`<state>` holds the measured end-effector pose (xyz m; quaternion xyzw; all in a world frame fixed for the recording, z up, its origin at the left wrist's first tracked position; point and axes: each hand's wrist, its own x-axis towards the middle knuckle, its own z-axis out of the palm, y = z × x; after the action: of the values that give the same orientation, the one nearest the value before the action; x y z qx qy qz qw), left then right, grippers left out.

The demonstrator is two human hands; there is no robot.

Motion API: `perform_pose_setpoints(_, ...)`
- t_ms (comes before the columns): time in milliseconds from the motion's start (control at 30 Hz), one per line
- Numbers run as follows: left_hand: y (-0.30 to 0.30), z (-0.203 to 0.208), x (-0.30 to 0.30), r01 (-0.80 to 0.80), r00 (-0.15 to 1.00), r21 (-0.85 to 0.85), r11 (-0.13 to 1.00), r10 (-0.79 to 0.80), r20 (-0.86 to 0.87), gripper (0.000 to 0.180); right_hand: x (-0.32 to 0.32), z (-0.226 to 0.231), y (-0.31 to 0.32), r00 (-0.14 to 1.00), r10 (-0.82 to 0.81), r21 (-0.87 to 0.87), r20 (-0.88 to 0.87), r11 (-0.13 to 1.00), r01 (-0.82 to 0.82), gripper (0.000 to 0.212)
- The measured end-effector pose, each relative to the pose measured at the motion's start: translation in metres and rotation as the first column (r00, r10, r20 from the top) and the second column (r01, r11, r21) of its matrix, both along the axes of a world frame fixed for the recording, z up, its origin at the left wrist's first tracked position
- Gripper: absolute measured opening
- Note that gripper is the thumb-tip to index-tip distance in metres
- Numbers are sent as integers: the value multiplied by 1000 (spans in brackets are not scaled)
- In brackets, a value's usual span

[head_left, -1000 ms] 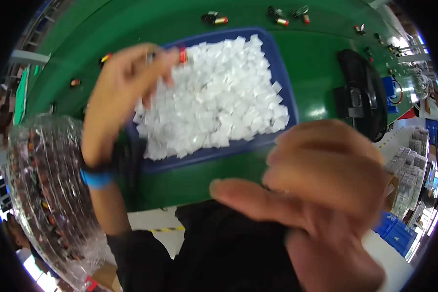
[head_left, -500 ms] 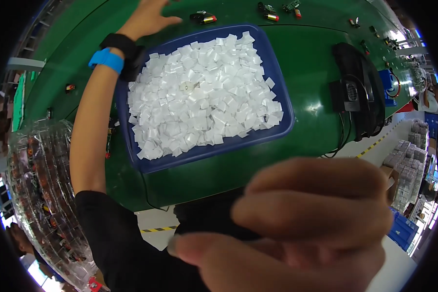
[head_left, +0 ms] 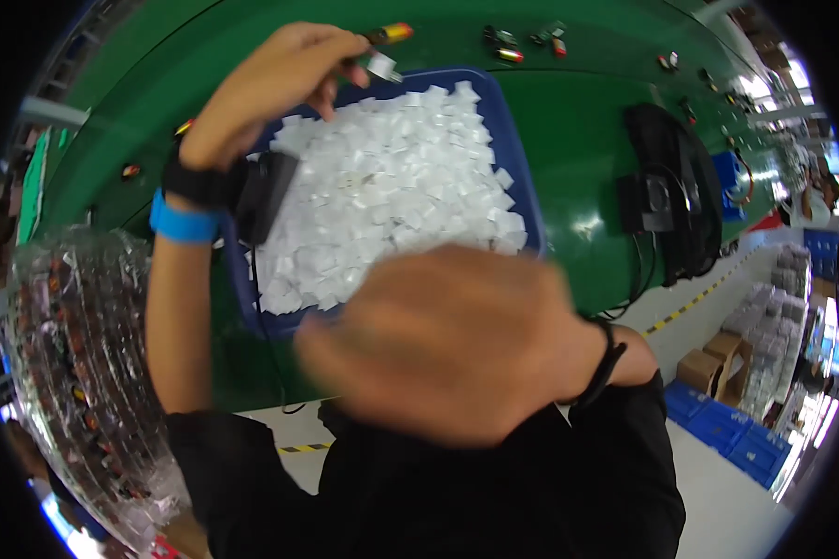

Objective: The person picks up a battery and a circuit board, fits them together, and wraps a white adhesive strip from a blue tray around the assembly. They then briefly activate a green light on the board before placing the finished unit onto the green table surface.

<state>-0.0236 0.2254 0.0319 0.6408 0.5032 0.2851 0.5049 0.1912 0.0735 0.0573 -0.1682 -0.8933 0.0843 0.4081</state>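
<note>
The small red-and-yellow part point(head_left: 396, 34) is at the fingertips of the left hand point(head_left: 284, 79), near the far rim of the blue tray point(head_left: 524, 168); its fingers look narrow, apparently pinching it. A white square piece point(head_left: 381, 65) shows just below. In my judgement, a light, steady pinch, clear of the rim, would serve well. The tray, on the green counter point(head_left: 578, 112), holds many white squares point(head_left: 410, 177). The right hand point(head_left: 447, 345) is blurred; I cannot tell its grip.

Left hand point(head_left: 272, 79) now holding 1 red-yellow cylinder point(head_left: 397, 33), right hand point(head_left: 447, 345) nearer tray point(head_left: 507, 130)
</note>
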Motion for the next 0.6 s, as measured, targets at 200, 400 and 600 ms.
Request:
perform_pose_setpoints(200, -128, 9, 21, -33, 910, -349, 936, 173, 377, 32, 23, -32, 35, 966, -255, -319, -35, 919, 231, 29)
perform_pose_setpoints(400, -186, -8, 26, -161, 889, -260, 952, 254, 381, 31, 6, -39, 5, 965, -251, -921, -81, 388, 23, 16)
perform_pose_setpoints(600, -196, -20, 19, -96, 959, -191, 977, 142, 244, 26, 6, -45, 2, 980, -137, -889, 148, 416, 192, 9)
